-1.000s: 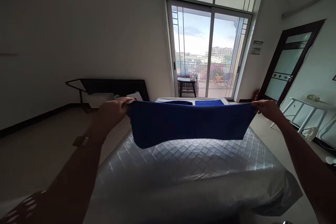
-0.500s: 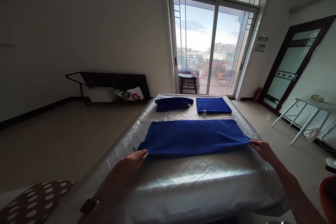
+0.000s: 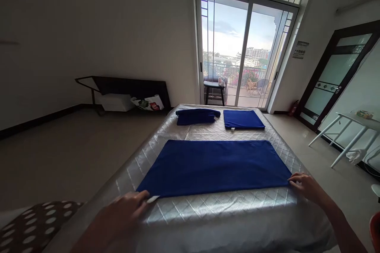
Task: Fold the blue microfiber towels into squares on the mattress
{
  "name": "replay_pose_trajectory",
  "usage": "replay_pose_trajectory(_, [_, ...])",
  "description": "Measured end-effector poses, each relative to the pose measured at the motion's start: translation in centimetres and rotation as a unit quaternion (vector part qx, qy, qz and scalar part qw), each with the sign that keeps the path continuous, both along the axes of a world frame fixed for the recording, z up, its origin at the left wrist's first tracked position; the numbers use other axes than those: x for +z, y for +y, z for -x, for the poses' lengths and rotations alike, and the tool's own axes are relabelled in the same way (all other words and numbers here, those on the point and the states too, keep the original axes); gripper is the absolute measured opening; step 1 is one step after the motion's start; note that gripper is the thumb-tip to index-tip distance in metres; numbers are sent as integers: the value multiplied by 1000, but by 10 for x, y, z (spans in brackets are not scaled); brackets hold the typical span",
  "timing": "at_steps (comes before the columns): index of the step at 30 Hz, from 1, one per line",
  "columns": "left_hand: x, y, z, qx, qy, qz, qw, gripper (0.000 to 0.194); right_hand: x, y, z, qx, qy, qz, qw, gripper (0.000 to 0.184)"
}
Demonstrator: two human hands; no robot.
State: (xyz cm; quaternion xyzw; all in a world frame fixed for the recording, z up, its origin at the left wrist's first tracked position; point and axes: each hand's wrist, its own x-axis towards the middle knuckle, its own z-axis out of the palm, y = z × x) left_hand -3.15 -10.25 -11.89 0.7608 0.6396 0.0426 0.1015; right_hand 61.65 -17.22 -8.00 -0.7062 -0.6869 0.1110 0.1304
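A dark blue rectangular cloth (image 3: 213, 166) lies spread almost flat on the silver quilted mattress (image 3: 225, 209). My left hand (image 3: 124, 209) is closed at its near left corner, and a white label sticks out beside the fingers. At the near right corner, the fingertips of my right hand (image 3: 305, 187) pinch the edge. Farther back on the mattress are two more blue pieces: a loosely folded cloth (image 3: 197, 117) on the left and a neatly folded square cloth (image 3: 244, 119) with a small white tag on the right.
Beyond the mattress is a glass sliding door (image 3: 222, 47) with a dark stool (image 3: 214, 87) behind it. A low black bench (image 3: 133, 91) stands along the left wall, with a white box (image 3: 117, 102) beneath. On the right is a white table (image 3: 359, 120). Brown dotted fabric (image 3: 38, 225) lies near left.
The cloth was held up stretched between both hands, then came down onto the mattress. Since then its near edge has been drawn toward me, and it lies flatter.
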Motion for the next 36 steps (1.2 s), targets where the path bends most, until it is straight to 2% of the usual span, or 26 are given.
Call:
replay_pose_trajectory(2, [7,18,2,10,-4,-9,1000,39,6,16,6,-3,-16,-2,1000,36])
replay_pose_trajectory(4, [17,47,-6,7,-21,-37,999,43,9,43,17,-10,-21,-32,999,39])
replay_pose_trajectory(6, [26,83,-23,-9,-34,-59,998,47,8,78,35,-15,-27,-59,998,39])
replay_pose_trajectory(8, [28,119,-44,-26,-32,-72,997,52,4,113,54,-19,-35,-62,997,40])
replay_pose_trajectory(11, [16,162,-67,-35,-18,-88,995,57,-5,156,76,-31,-56,-24,998,47])
replay_pose_trajectory(14, [-10,186,-68,-28,7,-83,996,62,-20,179,83,-51,-86,29,995,53])
replay_pose_trajectory(17, [-33,197,-55,-4,20,-74,997,63,-36,188,78,-65,-110,45,991,55])
replay_pose_trajectory(20, [-43,200,-45,5,31,-67,997,65,-44,192,71,-87,-123,51,987,56])
replay_pose_trajectory(27, [-34,196,-48,49,29,-19,998,70,-44,195,63,-168,-129,84,974,60])
replay_pose_trajectory(32, [-33,195,-42,74,9,-37,997,72,-40,193,66,-197,-126,100,967,63])
replay_pose_trajectory(36, [-34,196,-38,69,12,-61,996,69,-27,196,73,-219,-131,127,959,63])
